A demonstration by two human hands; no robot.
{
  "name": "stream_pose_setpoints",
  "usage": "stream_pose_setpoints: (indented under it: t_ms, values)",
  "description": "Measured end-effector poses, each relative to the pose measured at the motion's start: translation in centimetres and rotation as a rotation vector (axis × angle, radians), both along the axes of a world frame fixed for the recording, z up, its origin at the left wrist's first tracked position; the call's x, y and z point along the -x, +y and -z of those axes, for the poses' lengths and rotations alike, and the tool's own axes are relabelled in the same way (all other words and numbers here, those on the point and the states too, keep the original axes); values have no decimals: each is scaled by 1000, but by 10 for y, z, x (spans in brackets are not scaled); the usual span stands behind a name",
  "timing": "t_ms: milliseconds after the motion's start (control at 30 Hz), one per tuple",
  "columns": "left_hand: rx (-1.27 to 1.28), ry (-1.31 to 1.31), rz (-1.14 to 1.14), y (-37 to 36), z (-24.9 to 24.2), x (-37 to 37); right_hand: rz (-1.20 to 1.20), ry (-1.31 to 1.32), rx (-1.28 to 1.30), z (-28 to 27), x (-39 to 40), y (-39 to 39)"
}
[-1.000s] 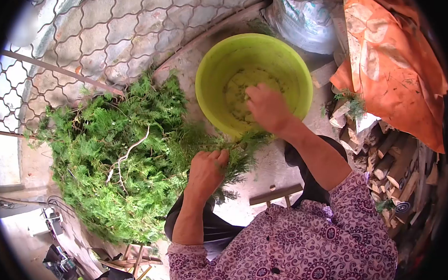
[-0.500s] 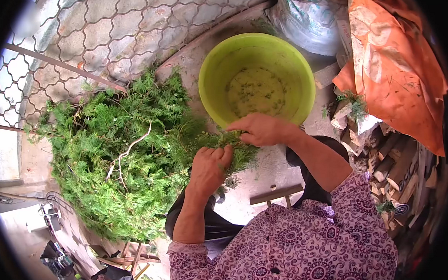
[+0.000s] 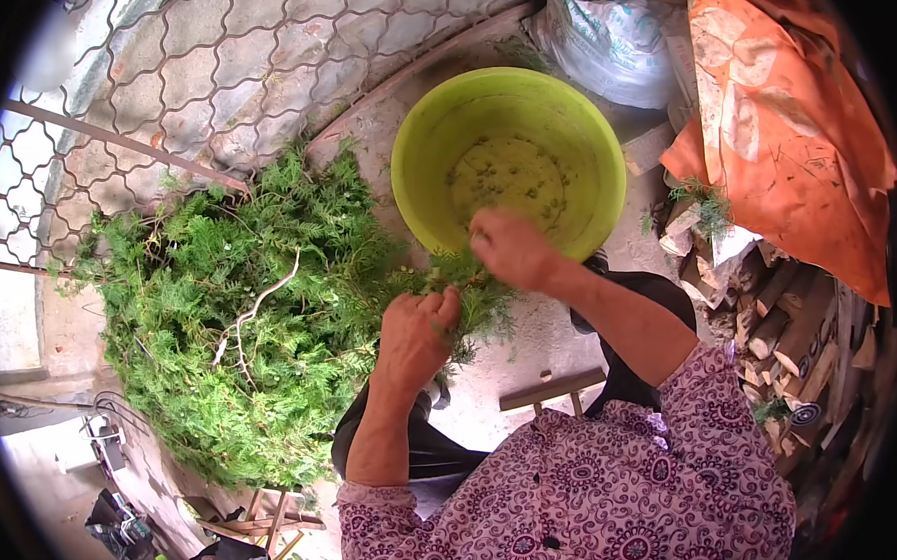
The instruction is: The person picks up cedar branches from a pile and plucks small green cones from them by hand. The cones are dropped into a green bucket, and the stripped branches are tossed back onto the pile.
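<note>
My left hand (image 3: 416,336) is closed round a leafy evergreen branch (image 3: 481,297), whose green sprays stick out to the right of the fist. Slightly blurred, my right hand (image 3: 512,249) hangs over the near rim of a lime-green basin (image 3: 411,172). Its fingers are curled together, and whatever may be in them is hidden. On the basin's floor lie scattered small round green bits (image 3: 502,183). To the left, a big heap of cut evergreen branches (image 3: 232,360) reaches close to my left hand.
A bare forked twig (image 3: 259,300) lies on the heap. Behind it stands a wavy metal lattice (image 3: 269,68). On the right are a white sack (image 3: 613,43), an orange tarp (image 3: 794,165) and stacked firewood (image 3: 776,326). A small wooden stool edge (image 3: 551,389) shows between my legs.
My right hand has shifted up from the branch to over the basin's near rim, its fingers curling in. My left hand keeps its hold in nearly the same place.
</note>
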State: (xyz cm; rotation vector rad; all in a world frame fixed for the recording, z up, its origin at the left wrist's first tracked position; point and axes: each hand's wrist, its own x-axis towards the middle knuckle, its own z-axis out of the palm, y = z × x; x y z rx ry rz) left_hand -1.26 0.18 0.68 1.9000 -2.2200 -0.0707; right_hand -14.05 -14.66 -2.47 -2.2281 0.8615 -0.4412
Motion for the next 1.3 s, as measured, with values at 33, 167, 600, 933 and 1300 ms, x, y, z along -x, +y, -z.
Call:
stream_pose_setpoints:
  t_ms: [33,167,600,933,1300]
  values:
    - [1,49,37,4,-1,3,156,5,56,1,0,-6]
    - [-17,73,134,9,2,6,180,-253,-513,-24,12,-24]
    - [3,32,211,8,4,9,-392,46,-281,-7,-3,15]
    - [-7,49,222,9,8,13,-322,107,-268,0,-5,16]
    - [67,294,-161,10,10,5,299,-309,-464,-8,6,-35]
